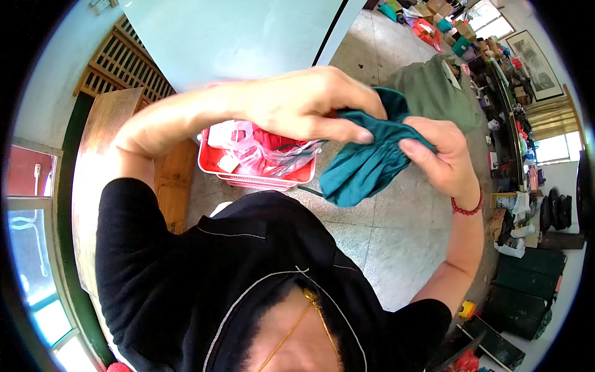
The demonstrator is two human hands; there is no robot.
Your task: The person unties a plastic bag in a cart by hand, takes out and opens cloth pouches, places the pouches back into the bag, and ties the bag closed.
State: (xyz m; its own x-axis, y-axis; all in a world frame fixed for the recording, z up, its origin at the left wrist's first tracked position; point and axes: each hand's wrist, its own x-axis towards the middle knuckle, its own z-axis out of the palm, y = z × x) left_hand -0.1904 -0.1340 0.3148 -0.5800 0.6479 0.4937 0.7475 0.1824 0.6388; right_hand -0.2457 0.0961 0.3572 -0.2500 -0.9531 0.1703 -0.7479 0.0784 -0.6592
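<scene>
A dark green piece of cloth (359, 170), gathered and puckered along one part, is held up in front of my chest between both hands. My left hand (304, 102) reaches across from the left and pinches its upper edge between thumb and fingers. On the other side, my right hand (441, 149), with a red bead bracelet on the wrist, grips the cloth, thumb pressed on top. Below my left forearm sits a red plastic basket (203, 162) holding a clear plastic bag (291, 162) with red fabric in it.
A pale blue panel (229, 37) stands ahead, a wooden bench top (102, 161) to the left. An olive-green covered heap (434, 93) lies on the tiled floor (403, 248) at the front right. Crowded shelves (505, 105) line the right wall.
</scene>
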